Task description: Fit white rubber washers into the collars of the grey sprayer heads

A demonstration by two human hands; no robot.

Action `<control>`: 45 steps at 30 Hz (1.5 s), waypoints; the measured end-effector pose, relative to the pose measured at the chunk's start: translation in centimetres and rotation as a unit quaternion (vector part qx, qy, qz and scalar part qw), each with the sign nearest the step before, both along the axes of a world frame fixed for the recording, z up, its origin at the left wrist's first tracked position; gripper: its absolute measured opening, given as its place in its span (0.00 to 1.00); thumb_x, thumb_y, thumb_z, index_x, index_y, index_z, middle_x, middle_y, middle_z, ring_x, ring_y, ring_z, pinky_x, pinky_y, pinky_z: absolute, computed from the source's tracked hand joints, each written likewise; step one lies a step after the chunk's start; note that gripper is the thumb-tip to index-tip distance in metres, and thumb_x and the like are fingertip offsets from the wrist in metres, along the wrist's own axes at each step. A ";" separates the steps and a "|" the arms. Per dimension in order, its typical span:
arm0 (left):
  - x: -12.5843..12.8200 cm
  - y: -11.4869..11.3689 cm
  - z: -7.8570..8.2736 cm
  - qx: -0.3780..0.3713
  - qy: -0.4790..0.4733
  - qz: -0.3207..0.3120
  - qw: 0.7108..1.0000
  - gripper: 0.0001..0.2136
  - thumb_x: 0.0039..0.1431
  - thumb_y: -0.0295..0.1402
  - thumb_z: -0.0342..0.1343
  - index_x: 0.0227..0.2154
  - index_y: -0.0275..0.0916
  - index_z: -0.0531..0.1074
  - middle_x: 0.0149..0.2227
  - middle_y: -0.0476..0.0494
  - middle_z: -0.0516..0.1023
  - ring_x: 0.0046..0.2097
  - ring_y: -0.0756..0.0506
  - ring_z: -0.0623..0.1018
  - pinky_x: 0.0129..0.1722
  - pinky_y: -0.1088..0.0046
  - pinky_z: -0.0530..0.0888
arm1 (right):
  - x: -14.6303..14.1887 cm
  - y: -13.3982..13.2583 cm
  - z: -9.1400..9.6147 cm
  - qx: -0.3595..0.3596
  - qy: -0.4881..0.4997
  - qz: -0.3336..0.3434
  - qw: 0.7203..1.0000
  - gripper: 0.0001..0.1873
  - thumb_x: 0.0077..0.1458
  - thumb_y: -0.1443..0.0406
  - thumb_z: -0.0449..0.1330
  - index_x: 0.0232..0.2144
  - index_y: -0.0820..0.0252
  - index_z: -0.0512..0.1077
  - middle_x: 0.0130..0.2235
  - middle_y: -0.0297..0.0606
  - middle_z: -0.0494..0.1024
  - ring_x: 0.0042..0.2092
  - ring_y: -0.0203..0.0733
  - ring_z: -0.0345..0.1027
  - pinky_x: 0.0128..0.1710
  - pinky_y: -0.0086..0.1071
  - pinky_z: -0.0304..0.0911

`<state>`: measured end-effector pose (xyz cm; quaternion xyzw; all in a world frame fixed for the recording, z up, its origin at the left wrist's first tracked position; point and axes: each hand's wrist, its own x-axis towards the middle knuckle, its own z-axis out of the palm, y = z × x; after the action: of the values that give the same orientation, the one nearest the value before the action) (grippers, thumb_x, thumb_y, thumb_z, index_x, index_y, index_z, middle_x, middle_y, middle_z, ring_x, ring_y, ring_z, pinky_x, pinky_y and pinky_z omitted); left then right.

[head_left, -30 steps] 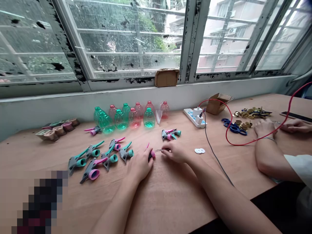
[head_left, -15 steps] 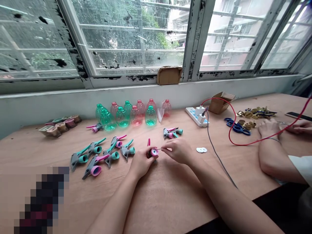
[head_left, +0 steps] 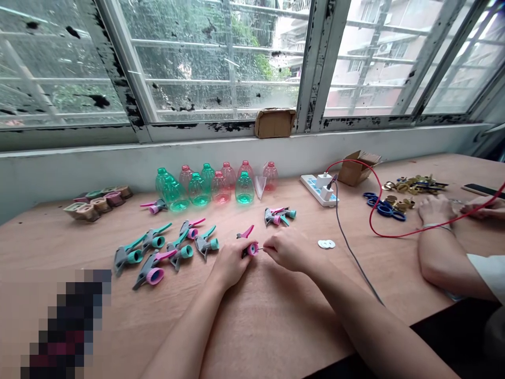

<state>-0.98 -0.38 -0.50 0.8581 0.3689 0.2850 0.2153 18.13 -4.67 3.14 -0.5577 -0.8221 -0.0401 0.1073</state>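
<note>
The left hand (head_left: 232,266) curls tightly around a spray head (head_left: 251,248) — the right hand (head_left: 290,250), fingertips together, pinches a thin rod (head_left: 261,249) by it; any power strip (head_left: 311,185) print is illegible.

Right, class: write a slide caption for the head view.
Left hand grips a spray head, right hand pinches a thin rod at its pink collar, bottles behind.

Along the far edge, I see a paint-flaked window (head_left: 213,63) above a power strip (head_left: 309,182).
On the sill I make out a brown cardboard piece (head_left: 275,123); at far left, clustered small brownish containers (head_left: 90,213). A red cable (head_left: 394,237) and a grey cable (head_left: 356,262) run from the strip. Rightward I have an open cardboard box (head_left: 351,173), blue loop-shaped pieces (head_left: 385,209) and brass-coloured parts (head_left: 414,184).
</note>
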 end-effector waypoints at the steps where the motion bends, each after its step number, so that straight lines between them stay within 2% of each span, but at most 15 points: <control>1: 0.0 0.0 0.0 -0.004 -0.003 -0.004 1.000 0.16 0.51 0.22 0.53 0.42 0.41 0.76 0.42 0.45 0.80 0.44 0.44 0.77 0.44 0.70 0.71 | 0.2 0.2 -0.3 -0.003 0.016 0.014 1.000 0.17 0.58 0.63 0.55 0.20 0.59 0.75 0.25 0.38 0.75 0.28 0.37 0.61 0.26 0.31 0.43; 9: -0.7 0.2 0.4 -0.038 -0.031 -0.020 0.999 0.16 0.51 0.22 0.53 0.42 0.40 0.77 0.43 0.44 0.81 0.44 0.44 0.77 0.46 0.68 0.71 | 1.1 2.0 -2.4 -0.002 0.153 0.112 0.982 0.14 0.56 0.64 0.58 0.20 0.61 0.75 0.19 0.31 0.68 0.24 0.32 0.49 0.27 0.29 0.43; 16: -1.0 0.2 0.8 -0.048 -0.047 0.000 0.998 0.16 0.51 0.24 0.54 0.42 0.39 0.77 0.38 0.46 0.81 0.38 0.45 0.78 0.41 0.71 0.72 | 0.9 2.4 -2.6 -0.018 0.197 0.135 0.971 0.16 0.59 0.62 0.57 0.22 0.61 0.76 0.18 0.29 0.68 0.24 0.31 0.51 0.27 0.28 0.45; 22: -1.2 0.2 0.7 -0.059 -0.054 0.019 0.997 0.15 0.52 0.27 0.54 0.44 0.37 0.77 0.34 0.46 0.81 0.33 0.47 0.76 0.36 0.72 0.71 | 0.6 2.4 -3.0 -0.015 0.230 0.127 0.965 0.15 0.60 0.61 0.56 0.26 0.61 0.78 0.20 0.30 0.70 0.24 0.30 0.53 0.27 0.27 0.46; 29: -1.1 0.2 0.4 -0.050 -0.058 0.045 0.996 0.14 0.52 0.29 0.55 0.43 0.37 0.77 0.31 0.47 0.80 0.30 0.48 0.74 0.32 0.74 0.69 | 0.3 2.3 -3.0 0.021 0.219 0.137 0.966 0.19 0.60 0.63 0.55 0.19 0.62 0.72 0.19 0.29 0.66 0.23 0.30 0.50 0.25 0.27 0.44; 34: -1.2 0.3 0.0 -0.045 -0.061 0.042 0.996 0.17 0.53 0.31 0.56 0.47 0.39 0.74 0.26 0.51 0.75 0.26 0.50 0.70 0.27 0.77 0.66 | 0.3 2.3 -2.9 0.016 0.212 0.139 0.967 0.21 0.61 0.62 0.54 0.18 0.62 0.70 0.18 0.29 0.65 0.23 0.30 0.50 0.26 0.27 0.44; 40: -1.2 0.4 -0.3 -0.036 -0.059 0.063 0.996 0.16 0.53 0.31 0.55 0.46 0.40 0.74 0.24 0.52 0.73 0.24 0.51 0.68 0.25 0.77 0.64 | 0.3 2.1 -2.7 0.057 0.175 0.102 0.978 0.18 0.62 0.61 0.54 0.24 0.59 0.76 0.22 0.32 0.73 0.24 0.32 0.54 0.28 0.29 0.45; 45: -1.1 0.3 -0.2 -0.026 -0.052 0.065 0.996 0.17 0.53 0.30 0.55 0.47 0.40 0.73 0.30 0.49 0.78 0.28 0.50 0.73 0.29 0.76 0.68 | 0.2 2.0 -2.6 0.077 0.130 0.059 0.987 0.16 0.63 0.60 0.53 0.31 0.55 0.79 0.27 0.35 0.78 0.28 0.34 0.63 0.29 0.29 0.45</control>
<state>-2.11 -0.09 -0.66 0.8106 0.4196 0.3326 0.2371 18.36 -2.68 0.52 -0.4983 -0.8274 -0.0243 0.2580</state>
